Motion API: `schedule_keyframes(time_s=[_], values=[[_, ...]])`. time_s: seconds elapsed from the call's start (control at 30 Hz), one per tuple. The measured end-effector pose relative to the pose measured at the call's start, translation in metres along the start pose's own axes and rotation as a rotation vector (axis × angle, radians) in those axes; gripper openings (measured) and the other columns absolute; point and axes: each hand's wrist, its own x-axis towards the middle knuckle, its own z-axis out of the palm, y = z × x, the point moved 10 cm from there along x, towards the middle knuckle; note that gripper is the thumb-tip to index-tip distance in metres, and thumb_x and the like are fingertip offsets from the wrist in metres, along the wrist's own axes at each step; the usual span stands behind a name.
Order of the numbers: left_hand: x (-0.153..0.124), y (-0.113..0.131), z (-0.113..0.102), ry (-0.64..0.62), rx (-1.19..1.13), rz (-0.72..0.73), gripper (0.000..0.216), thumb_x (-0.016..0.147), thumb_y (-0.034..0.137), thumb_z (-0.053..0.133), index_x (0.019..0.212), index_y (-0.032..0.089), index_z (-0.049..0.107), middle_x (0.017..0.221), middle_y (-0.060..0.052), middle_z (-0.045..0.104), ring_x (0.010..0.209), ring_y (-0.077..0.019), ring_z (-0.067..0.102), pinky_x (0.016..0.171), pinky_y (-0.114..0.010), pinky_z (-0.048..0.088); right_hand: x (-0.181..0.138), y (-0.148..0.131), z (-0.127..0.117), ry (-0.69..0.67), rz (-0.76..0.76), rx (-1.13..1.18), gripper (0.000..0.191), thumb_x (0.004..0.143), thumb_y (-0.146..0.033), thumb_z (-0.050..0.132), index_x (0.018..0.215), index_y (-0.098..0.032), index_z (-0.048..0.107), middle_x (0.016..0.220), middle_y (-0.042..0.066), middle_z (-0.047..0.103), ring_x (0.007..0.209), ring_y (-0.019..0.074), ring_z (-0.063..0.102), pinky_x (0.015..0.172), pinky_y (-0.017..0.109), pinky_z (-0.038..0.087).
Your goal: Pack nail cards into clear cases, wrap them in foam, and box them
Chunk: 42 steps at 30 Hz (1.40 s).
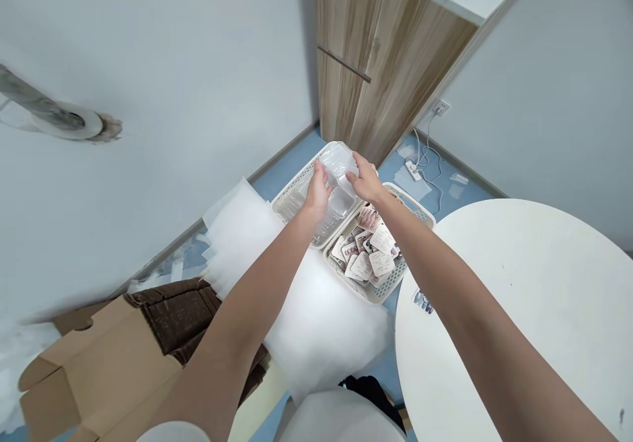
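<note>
A white perforated basket (297, 185) stands by the wall with clear plastic boxes stacked in it. Both my hands reach over it, one at each side of a clear plastic box (338, 159) near its far end. My left hand (318, 193) grips the near-left side, thumb up and fingers curled. Opposite it, my right hand (364, 177) has its thumb and fingers round the right edge of the plastic. Beside this basket, a second white basket (383, 290) holds several loose printed cards (363, 265); my right forearm passes over part of it.
At right is a round white table (524, 297) with a small printed card (422, 301) at its edge. White foam sheets (321, 323) and an opened cardboard box (109, 363) lie nearer. A wooden cabinet (380, 59) stands behind; a power strip (412, 170) with cables is on the floor.
</note>
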Motion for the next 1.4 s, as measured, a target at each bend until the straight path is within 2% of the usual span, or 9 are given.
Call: schedule_keyframes(time_s=[0.2,0.4,0.57,0.73,0.87,1.07,1.23,1.33,1.4], values=[[-0.010,0.007,0.001,0.034,-0.008,0.060,0.063,0.083,0.060,0.018,0.130,0.021,0.034,0.140,-0.006,0.027,0.130,-0.0214,0.021,0.101,-0.037,0.029,-0.014,-0.007,-0.005,0.093,0.002,0.164,0.049,0.077,-0.047,0.048,0.118,-0.020,0.040,0.122,0.009,0.045,0.111,0.0230,0.042,0.097,0.045,0.031],[-0.060,0.000,0.008,0.104,0.088,0.194,0.049,0.085,0.053,0.029,0.121,0.023,0.043,0.136,-0.006,0.036,0.122,-0.0208,0.037,0.092,-0.034,0.041,-0.076,-0.017,-0.045,0.264,0.116,0.327,0.036,0.081,-0.042,0.045,0.109,-0.020,0.044,0.109,0.008,0.052,0.098,0.0173,0.051,0.086,0.035,0.042],[-0.119,-0.024,0.037,0.060,0.245,0.244,0.041,0.077,0.042,0.051,0.110,0.018,0.051,0.109,-0.009,0.058,0.097,-0.0172,0.057,0.080,-0.029,0.047,-0.174,-0.008,-0.086,0.404,0.318,0.456,0.028,0.077,-0.037,0.047,0.099,-0.019,0.049,0.103,0.007,0.053,0.079,0.0137,0.056,0.070,0.030,0.048],[-0.192,-0.068,0.087,-0.155,0.305,0.152,0.030,0.068,0.034,0.062,0.091,0.015,0.057,0.077,-0.003,0.063,0.070,-0.0119,0.061,0.070,-0.028,0.048,-0.303,0.007,-0.134,0.488,0.488,0.558,0.026,0.074,-0.038,0.052,0.092,-0.020,0.050,0.082,0.003,0.058,0.071,0.0145,0.057,0.065,0.030,0.048],[-0.267,-0.112,0.131,-0.383,0.390,0.070,0.035,0.064,0.030,0.065,0.095,0.016,0.054,0.092,-0.005,0.061,0.072,-0.0121,0.061,0.067,-0.028,0.049,-0.416,0.014,-0.171,0.553,0.560,0.632,0.026,0.071,-0.037,0.056,0.091,-0.021,0.050,0.076,0.002,0.058,0.070,0.0154,0.059,0.066,0.031,0.049],[-0.369,-0.186,0.177,-0.630,0.585,-0.001,0.043,0.069,0.031,0.062,0.107,0.018,0.048,0.106,-0.009,0.055,0.069,-0.0100,0.060,0.071,-0.032,0.050,-0.558,0.019,-0.199,0.533,0.601,0.719,0.048,0.066,-0.031,0.061,0.111,-0.027,0.043,0.113,0.006,0.049,0.066,0.0103,0.058,0.069,0.032,0.050],[-0.425,-0.233,0.207,-0.785,0.729,0.007,0.042,0.071,0.030,0.059,0.109,0.019,0.046,0.107,-0.009,0.053,0.068,-0.0096,0.059,0.071,-0.032,0.049,-0.632,0.029,-0.215,0.567,0.604,0.787,0.051,0.066,-0.028,0.061,0.113,-0.028,0.042,0.106,0.005,0.052,0.066,0.0093,0.055,0.069,0.031,0.049],[-0.454,-0.240,0.223,-0.891,0.823,0.087,0.052,0.072,0.033,0.059,0.119,0.023,0.039,0.114,-0.009,0.050,0.077,-0.0123,0.060,0.076,-0.035,0.047,-0.660,0.034,-0.225,0.605,0.601,0.797,0.048,0.067,-0.028,0.060,0.112,-0.027,0.042,0.102,0.006,0.053,0.065,0.0095,0.053,0.067,0.031,0.049],[-0.473,-0.236,0.233,-0.983,0.918,0.185,0.074,0.064,0.035,0.067,0.127,0.027,0.031,0.122,-0.010,0.045,0.092,-0.0176,0.057,0.083,-0.038,0.044,-0.675,0.035,-0.230,0.628,0.598,0.796,0.048,0.067,-0.029,0.060,0.112,-0.027,0.043,0.102,0.006,0.054,0.065,0.0102,0.053,0.066,0.031,0.049]])
